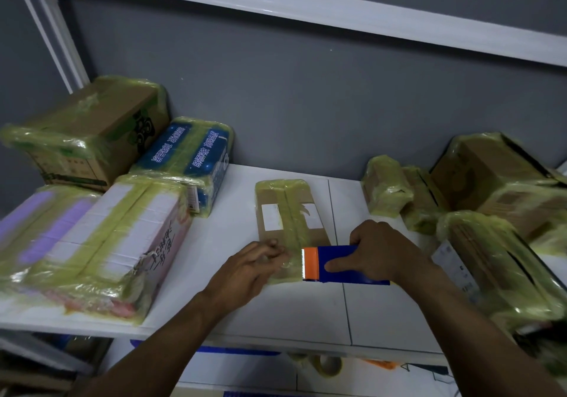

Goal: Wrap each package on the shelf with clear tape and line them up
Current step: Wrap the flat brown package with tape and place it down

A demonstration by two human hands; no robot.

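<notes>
A flat brown package with white labels lies in the middle of the white shelf, yellowish clear tape running along its length. My right hand grips a blue and orange tape dispenser at the package's near end, its toothed edge facing left. My left hand rests its fingers on the near left corner of the package, pressing the tape down.
Taped packages are stacked at the left: a brown carton, a blue pack and a white and purple box. More taped brown boxes crowd the right. A tape roll lies on the lower shelf.
</notes>
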